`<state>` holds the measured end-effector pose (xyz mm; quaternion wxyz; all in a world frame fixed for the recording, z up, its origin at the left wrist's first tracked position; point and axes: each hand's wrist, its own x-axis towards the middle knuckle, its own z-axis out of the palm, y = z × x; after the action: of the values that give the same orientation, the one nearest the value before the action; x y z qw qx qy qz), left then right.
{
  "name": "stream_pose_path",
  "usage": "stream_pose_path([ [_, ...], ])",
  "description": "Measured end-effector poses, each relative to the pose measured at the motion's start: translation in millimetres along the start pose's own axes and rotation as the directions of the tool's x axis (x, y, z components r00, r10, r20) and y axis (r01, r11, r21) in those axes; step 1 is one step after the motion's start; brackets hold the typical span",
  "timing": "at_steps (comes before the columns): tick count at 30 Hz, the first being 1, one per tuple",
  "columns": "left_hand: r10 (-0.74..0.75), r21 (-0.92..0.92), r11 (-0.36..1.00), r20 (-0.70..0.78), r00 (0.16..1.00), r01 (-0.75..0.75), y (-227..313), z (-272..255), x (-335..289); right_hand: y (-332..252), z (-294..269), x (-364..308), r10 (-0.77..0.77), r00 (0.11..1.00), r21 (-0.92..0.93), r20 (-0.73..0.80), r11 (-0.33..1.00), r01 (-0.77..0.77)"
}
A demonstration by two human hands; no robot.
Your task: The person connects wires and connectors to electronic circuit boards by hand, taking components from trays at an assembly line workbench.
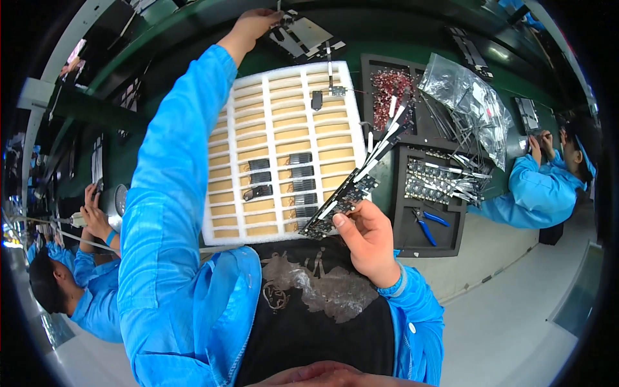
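In my right hand (374, 242) is a fanned bunch of narrow black circuit boards (345, 197) with long black-and-white strips at their far end, pinched between thumb and fingers above the tray's near right corner. My left arm stretches far forward. At its end, my left hand (256, 29) has its fingers drawn together at the edge of a pile of flat silver and black parts (304, 35); what they grip is too small to make out. Between the hands lies a white foam tray (314, 135) with tan slots, several holding small black parts (302, 187).
A black bin of small red parts (390, 97) stands right of the tray. Near it are a clear plastic bag (467, 100), a black bin of circuit boards (438, 180) and blue-handled pliers (425, 229). People in blue work at left (90, 284) and right (545, 184).
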<state>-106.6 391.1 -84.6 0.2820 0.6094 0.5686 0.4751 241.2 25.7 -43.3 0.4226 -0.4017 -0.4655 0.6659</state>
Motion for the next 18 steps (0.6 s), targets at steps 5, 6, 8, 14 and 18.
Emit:
stream_pose_path([
  [5,-0.142,0.637,0.749,-0.119,0.983,0.185,-45.2,4.3,4.7,0.7,-5.9,4.2,-0.067,0.997,-0.037,-0.031,0.997,0.066],
  [6,0.047,0.572,0.819,-0.129,0.991,0.036,-49.7,-11.9,-5.6,-0.4,-6.6,5.0,-0.074,0.997,-0.057,0.011,0.996,0.075],
  [8,0.235,0.279,0.927,0.092,0.968,-0.252,37.3,30.5,-46.3,-1.7,-11.5,9.0,-0.138,0.990,-0.145,-0.041,0.981,0.130],
  [14,-0.001,-0.184,0.970,0.656,0.754,0.161,161.7,17.3,-259.9,-33.3,-2.9,31.4,-0.011,0.994,-0.238,0.104,0.971,0.036],
  [18,-0.183,-0.334,0.830,0.594,0.783,0.447,165.2,20.3,-316.6,-32.6,2.0,38.5,-0.003,0.976,-0.298,0.216,0.952,0.069],
])
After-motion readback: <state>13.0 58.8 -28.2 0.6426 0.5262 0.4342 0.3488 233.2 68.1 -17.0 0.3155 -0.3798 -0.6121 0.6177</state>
